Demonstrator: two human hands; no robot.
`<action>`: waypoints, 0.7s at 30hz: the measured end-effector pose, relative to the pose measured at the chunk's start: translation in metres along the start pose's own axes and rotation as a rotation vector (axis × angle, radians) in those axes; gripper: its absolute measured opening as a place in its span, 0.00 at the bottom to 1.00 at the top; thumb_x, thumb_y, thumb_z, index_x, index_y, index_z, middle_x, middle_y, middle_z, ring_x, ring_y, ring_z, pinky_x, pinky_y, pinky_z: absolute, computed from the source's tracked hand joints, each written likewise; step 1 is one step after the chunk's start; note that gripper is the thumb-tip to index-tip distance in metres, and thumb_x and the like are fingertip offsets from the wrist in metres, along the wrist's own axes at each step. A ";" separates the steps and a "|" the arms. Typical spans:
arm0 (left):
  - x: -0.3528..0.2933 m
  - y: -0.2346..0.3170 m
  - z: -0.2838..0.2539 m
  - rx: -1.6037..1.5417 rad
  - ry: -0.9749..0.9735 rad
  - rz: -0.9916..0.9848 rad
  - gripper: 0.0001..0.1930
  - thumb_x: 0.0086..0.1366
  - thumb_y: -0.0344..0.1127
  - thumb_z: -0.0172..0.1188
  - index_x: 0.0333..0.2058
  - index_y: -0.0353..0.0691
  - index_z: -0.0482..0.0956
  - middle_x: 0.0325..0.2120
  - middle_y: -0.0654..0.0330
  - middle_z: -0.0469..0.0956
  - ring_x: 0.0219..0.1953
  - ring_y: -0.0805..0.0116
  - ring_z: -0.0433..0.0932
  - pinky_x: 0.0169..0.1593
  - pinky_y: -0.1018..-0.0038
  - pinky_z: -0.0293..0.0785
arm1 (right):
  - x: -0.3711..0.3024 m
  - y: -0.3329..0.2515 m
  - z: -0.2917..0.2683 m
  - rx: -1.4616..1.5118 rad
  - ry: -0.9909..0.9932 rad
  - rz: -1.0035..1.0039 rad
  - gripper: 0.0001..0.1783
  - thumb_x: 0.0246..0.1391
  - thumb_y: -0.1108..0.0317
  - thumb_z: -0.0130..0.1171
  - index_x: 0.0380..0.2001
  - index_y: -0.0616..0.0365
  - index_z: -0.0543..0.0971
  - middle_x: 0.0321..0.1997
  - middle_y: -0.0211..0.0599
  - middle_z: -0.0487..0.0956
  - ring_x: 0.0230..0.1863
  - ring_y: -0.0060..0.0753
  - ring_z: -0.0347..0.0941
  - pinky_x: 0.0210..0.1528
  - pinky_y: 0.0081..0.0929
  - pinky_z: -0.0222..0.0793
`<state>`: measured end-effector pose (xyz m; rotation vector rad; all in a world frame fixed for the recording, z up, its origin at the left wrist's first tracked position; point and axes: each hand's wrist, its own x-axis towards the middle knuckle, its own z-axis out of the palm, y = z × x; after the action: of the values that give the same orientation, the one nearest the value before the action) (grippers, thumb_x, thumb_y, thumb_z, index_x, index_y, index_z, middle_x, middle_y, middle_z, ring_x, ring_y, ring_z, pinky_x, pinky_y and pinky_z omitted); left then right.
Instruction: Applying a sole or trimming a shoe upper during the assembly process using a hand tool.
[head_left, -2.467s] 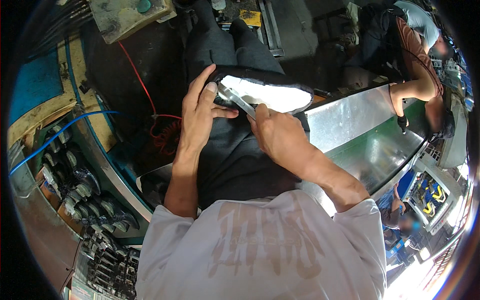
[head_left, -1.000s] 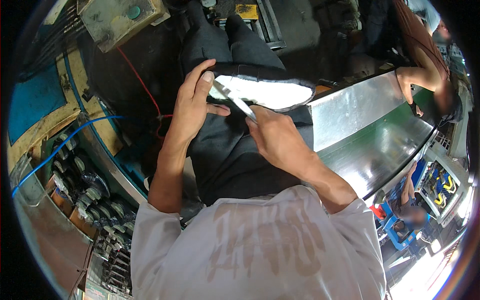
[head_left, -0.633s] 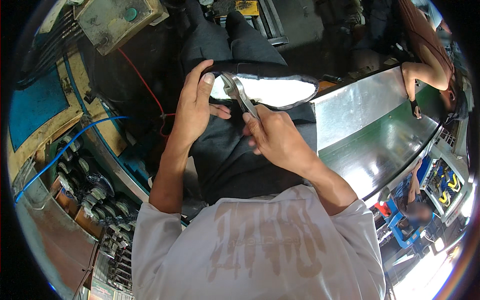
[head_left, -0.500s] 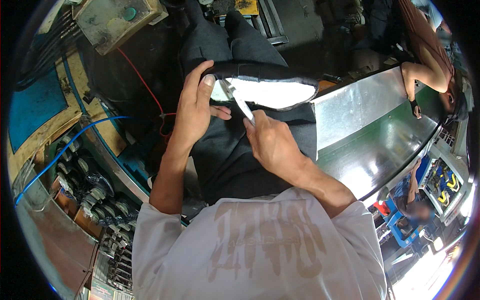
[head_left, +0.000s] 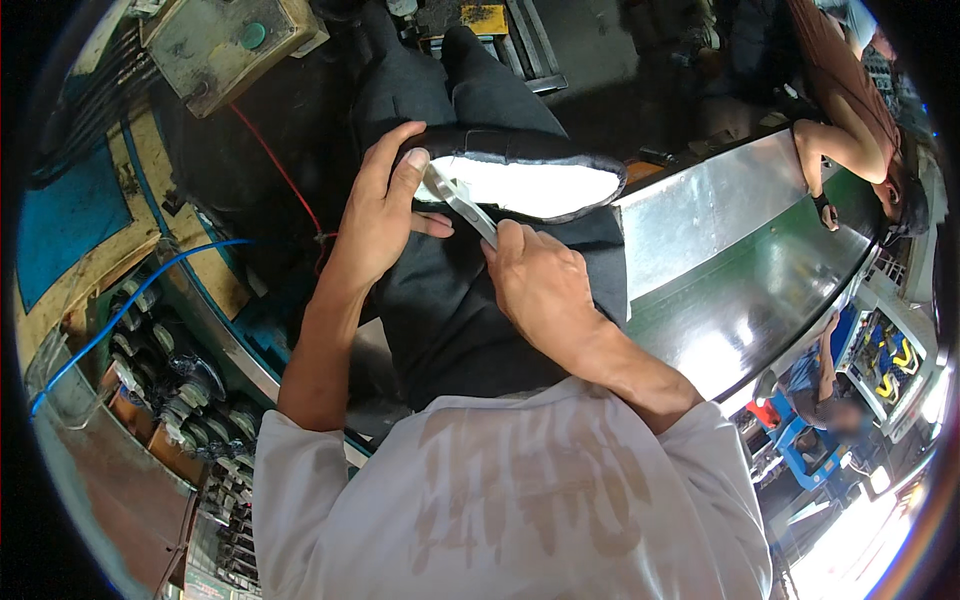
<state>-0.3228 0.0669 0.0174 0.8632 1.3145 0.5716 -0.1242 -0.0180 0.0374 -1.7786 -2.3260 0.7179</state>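
A black shoe upper [head_left: 515, 146] lies across my lap, white underside [head_left: 540, 186] facing up and black edges folded round the rim. My left hand [head_left: 380, 205] grips its left end, thumb on the edge of the white face and fingers behind. In my right hand [head_left: 540, 285] is a silver metal hand tool [head_left: 465, 208], its far end resting at the left part of the white face near my left thumb. My fist hides the tool's handle, so I cannot tell its exact kind.
To the right runs a metal-edged green conveyor bench [head_left: 740, 260]; a co-worker's arm [head_left: 840, 150] rests over its far end. A rack of dark shoe lasts [head_left: 175, 370] stands at left, beside a blue hose [head_left: 140, 290]. A box with a green button [head_left: 253, 36] is at upper left.
The silver tool's far end has shifted left along the white face toward my left thumb, and my right hand has moved slightly left. My left hand keeps its grip on the shoe upper.
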 end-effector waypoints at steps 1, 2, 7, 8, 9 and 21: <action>0.000 0.001 0.002 0.053 0.009 0.010 0.25 0.84 0.47 0.45 0.71 0.40 0.67 0.51 0.47 0.78 0.40 0.60 0.86 0.38 0.65 0.91 | -0.001 0.005 -0.004 0.078 0.055 -0.043 0.09 0.66 0.70 0.59 0.34 0.62 0.72 0.26 0.44 0.80 0.23 0.47 0.83 0.25 0.40 0.79; -0.001 0.000 0.000 0.047 0.010 0.005 0.25 0.84 0.47 0.45 0.71 0.40 0.67 0.51 0.47 0.78 0.40 0.60 0.86 0.38 0.65 0.91 | -0.001 0.005 -0.006 0.155 0.101 -0.084 0.10 0.68 0.69 0.60 0.35 0.63 0.73 0.26 0.46 0.80 0.23 0.47 0.83 0.24 0.41 0.78; -0.006 0.000 -0.001 0.062 0.019 -0.021 0.26 0.85 0.46 0.44 0.72 0.38 0.64 0.49 0.45 0.80 0.38 0.60 0.87 0.37 0.67 0.90 | 0.007 -0.007 -0.031 0.396 0.130 0.107 0.11 0.69 0.69 0.62 0.38 0.66 0.74 0.23 0.51 0.80 0.20 0.50 0.80 0.22 0.44 0.74; -0.005 -0.002 -0.001 0.062 0.017 -0.018 0.26 0.85 0.46 0.44 0.72 0.38 0.64 0.49 0.45 0.80 0.38 0.60 0.87 0.37 0.67 0.90 | 0.013 -0.008 -0.030 0.442 0.155 0.142 0.11 0.69 0.69 0.63 0.39 0.67 0.74 0.21 0.51 0.80 0.19 0.50 0.80 0.22 0.45 0.73; -0.003 -0.007 -0.002 0.053 0.003 0.002 0.26 0.85 0.47 0.44 0.72 0.38 0.64 0.51 0.45 0.80 0.39 0.59 0.87 0.37 0.66 0.90 | 0.019 -0.011 -0.027 0.385 0.204 0.118 0.11 0.69 0.69 0.62 0.41 0.68 0.75 0.20 0.49 0.79 0.19 0.52 0.80 0.22 0.46 0.73; 0.000 -0.010 -0.013 -0.013 -0.048 0.024 0.26 0.84 0.40 0.45 0.76 0.42 0.60 0.63 0.43 0.72 0.44 0.54 0.87 0.42 0.65 0.90 | 0.032 -0.007 0.000 0.254 0.043 0.068 0.12 0.72 0.70 0.59 0.35 0.67 0.71 0.20 0.55 0.78 0.21 0.60 0.80 0.23 0.45 0.72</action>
<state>-0.3364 0.0637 0.0096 0.8774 1.2574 0.5747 -0.1399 0.0103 0.0346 -1.7471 -2.0499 0.9292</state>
